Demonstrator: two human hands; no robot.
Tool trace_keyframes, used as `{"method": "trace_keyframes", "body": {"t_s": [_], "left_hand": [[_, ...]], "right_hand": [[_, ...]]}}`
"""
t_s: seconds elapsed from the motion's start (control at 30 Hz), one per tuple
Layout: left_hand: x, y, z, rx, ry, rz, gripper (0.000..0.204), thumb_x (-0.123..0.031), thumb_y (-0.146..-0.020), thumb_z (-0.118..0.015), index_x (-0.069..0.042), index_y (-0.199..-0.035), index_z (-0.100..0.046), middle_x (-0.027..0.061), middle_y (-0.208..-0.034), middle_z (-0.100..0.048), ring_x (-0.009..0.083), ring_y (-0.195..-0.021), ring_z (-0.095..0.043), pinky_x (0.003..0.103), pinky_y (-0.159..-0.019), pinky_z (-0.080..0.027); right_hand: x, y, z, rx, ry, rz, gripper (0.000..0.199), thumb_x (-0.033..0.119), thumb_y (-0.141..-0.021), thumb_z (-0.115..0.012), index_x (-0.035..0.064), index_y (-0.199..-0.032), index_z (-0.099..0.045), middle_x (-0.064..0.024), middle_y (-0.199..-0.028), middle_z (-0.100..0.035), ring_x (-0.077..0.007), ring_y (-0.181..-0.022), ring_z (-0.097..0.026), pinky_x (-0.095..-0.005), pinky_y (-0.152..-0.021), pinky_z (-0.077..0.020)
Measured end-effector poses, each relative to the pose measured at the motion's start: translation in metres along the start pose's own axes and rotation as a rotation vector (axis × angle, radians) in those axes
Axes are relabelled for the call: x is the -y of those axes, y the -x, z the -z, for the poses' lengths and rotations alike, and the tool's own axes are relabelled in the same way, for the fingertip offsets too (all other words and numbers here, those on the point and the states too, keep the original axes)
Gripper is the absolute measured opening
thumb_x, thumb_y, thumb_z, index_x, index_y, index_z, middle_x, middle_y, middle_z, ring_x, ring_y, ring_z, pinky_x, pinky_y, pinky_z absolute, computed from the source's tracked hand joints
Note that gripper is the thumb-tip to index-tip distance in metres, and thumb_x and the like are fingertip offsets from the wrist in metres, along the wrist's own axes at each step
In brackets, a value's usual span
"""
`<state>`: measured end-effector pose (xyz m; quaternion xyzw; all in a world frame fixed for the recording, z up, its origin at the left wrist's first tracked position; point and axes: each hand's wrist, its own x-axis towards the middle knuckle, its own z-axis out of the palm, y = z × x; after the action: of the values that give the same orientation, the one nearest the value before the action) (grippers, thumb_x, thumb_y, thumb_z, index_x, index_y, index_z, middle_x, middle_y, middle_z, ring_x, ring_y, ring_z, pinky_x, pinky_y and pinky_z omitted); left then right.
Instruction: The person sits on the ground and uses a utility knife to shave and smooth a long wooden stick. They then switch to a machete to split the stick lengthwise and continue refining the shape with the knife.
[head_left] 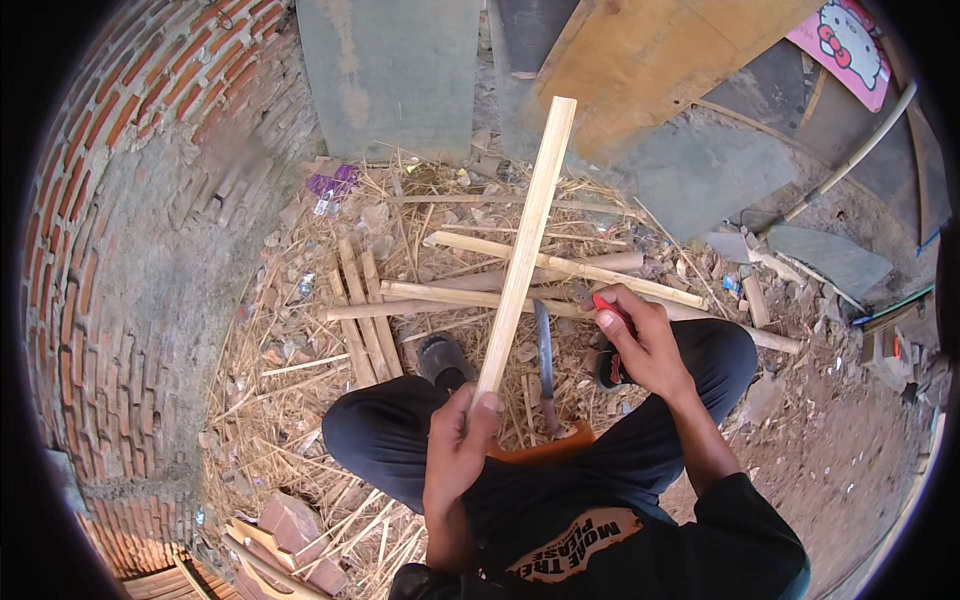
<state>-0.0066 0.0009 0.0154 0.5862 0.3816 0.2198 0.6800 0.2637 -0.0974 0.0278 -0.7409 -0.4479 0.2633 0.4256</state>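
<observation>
My left hand is closed round the lower end of a long, pale bamboo slat, which points up and away from me, leaning slightly right. In the fingers of my right hand is a small red object; the fingers cover most of it, so its kind does not show. The right hand is apart from the slat, above my right knee. A machete with a dark curved blade stands between my legs, its handle end towards me beside an orange surface that my lap partly hides.
Several bamboo pieces lie crossed on straw-like shavings ahead of my feet. Three short slats lie left of them. A brick wall rises on the left. Grey boards and a brown panel stand at the back.
</observation>
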Motion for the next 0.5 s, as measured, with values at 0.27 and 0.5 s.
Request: {"method": "trace_keyframes", "body": {"t_s": [0.27, 0.5], "left_hand": [[-0.009, 0.001, -0.013, -0.004, -0.148, -0.107, 0.020, -0.020, -0.108, -0.063, -0.001, -0.101, -0.068, -0.0017, -0.063, -0.055, 0.0040, -0.058, -0.045, 0.027, -0.053, -0.035], [-0.018, 0.005, -0.025, -0.050, -0.322, -0.203, 0.017, -0.017, -0.105, -0.065, 0.000, -0.102, -0.068, 0.0060, -0.062, -0.057, 0.0103, -0.052, -0.048, 0.031, -0.051, -0.037]], "right_hand": [[0.006, 0.013, -0.036, -0.102, 0.167, 0.604, 0.033, 0.031, -0.085, -0.086, 0.0102, -0.109, -0.077, -0.0044, -0.080, -0.068, -0.0231, -0.061, -0.066, -0.0346, -0.053, -0.0528], [0.011, 0.016, -0.044, -0.092, 0.233, 0.633, 0.032, 0.032, -0.084, -0.087, 0.0111, -0.107, -0.077, -0.0033, -0.078, -0.067, -0.0234, -0.057, -0.066, -0.0350, -0.052, -0.0526]]}}
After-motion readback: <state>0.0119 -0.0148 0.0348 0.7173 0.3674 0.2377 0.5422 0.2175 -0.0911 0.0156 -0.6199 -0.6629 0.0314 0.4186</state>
